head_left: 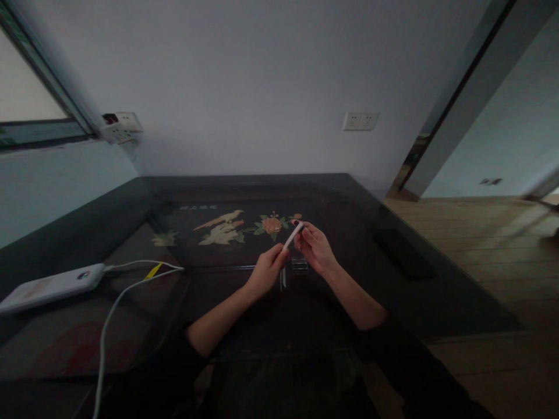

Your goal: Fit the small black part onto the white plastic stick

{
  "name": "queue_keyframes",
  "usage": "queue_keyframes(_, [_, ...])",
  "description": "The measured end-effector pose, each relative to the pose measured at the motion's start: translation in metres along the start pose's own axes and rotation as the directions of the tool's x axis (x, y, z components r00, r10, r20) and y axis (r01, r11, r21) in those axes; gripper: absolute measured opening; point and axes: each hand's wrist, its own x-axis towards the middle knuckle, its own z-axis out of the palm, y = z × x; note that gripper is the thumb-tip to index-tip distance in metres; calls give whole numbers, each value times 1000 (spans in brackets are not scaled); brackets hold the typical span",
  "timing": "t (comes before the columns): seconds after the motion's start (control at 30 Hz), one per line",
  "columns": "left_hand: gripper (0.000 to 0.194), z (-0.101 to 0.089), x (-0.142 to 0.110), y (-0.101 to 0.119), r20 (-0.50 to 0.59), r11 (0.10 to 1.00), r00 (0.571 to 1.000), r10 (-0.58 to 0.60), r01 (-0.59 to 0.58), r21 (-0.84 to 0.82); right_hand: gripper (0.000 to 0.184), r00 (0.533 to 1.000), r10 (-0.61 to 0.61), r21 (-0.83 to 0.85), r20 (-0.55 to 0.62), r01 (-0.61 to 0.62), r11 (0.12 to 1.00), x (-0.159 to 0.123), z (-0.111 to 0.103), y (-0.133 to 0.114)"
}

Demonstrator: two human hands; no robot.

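My left hand (pixel 267 269) is closed round the lower part of a slim white pen-like stick (pixel 292 237), which tilts up to the right. At its dark upper end, the fingers of my right hand (pixel 317 247) are curled in a pinch. The stick's exact kind is too dim to make out. Just below both hands, a small shiny ridged piece (pixel 300 266) lies on the dark glossy table (pixel 262 314). Beside it is a thin pale streak, an object or a reflection; I cannot tell which.
A white power bank (pixel 56 285) with a white cable (pixel 105 331) and yellow tag (pixel 153 271) lies at the left. A dark flat object (pixel 404 253) rests on the right. Sockets (pixel 361 121) sit on the wall behind the table.
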Motion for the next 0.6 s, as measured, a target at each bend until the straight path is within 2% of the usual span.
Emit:
queue_keyframes(0.23, [33, 1, 3, -6, -5, 999, 1000, -28, 28, -47, 40, 999, -4, -7, -33, 4, 1000, 1, 0, 0])
queue_keyframes(0.4, [33, 1, 1, -2, 36, 997, 999, -24, 27, -72, 38, 1000, 12, 40, -21, -11, 999, 1, -1, 1])
queue_keyframes(0.6, [32, 1, 2, -3, 30, 992, 998, -47, 50, -114, 38, 1000, 10, 37, 13, -10, 999, 1, 0, 1])
